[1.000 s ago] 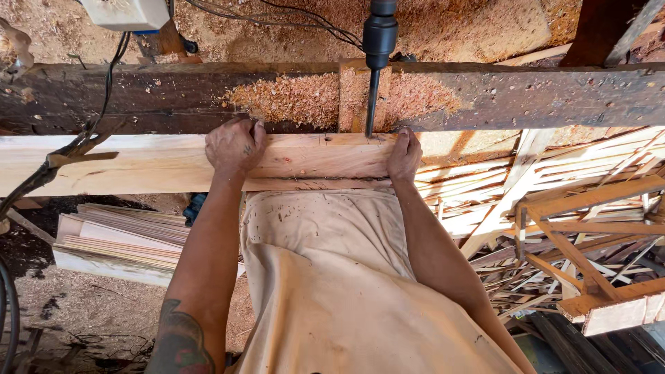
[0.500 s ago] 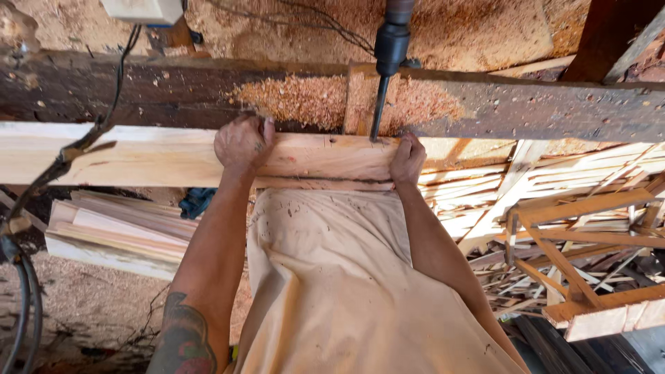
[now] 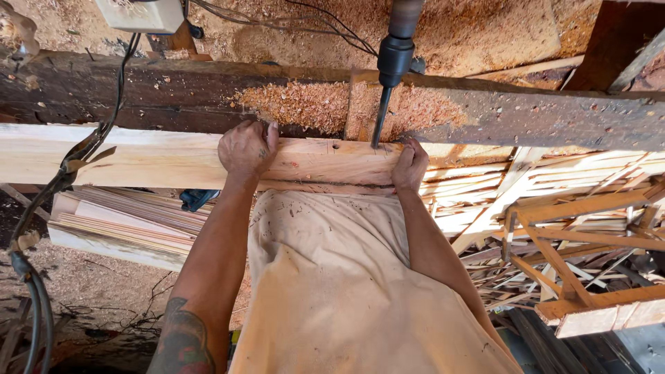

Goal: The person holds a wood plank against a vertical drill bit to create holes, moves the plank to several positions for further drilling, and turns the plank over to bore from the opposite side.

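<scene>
Gripping a pale plank (image 3: 138,158) with both hands, we hold it flat across the middle of the frame, against a dark beam (image 3: 526,114) that runs along the upper part. Our left hand (image 3: 247,148) is curled over the plank's far edge, left of centre, fingers closed on the wood. Our right hand (image 3: 410,165) clasps the plank's right end, thumb and fingers wrapped over it. Between the hands, near the far edge, a small round hole (image 3: 336,146) shows in the plank. A drill bit (image 3: 380,119) comes down from a black chuck (image 3: 395,59) at the top centre; its tip sits at the plank's far edge, just right of the hole and just left of our right hand. Whether the tip touches the wood, we cannot tell. Shavings (image 3: 305,104) lie heaped on the beam behind the bit. A beige apron (image 3: 332,277) fills the lower centre. At the lower left, a stack of thin boards (image 3: 118,232) rests on the sawdust floor. Offcuts and a wooden frame (image 3: 575,242) crowd the right. A cable (image 3: 48,201) hangs down the left edge.
</scene>
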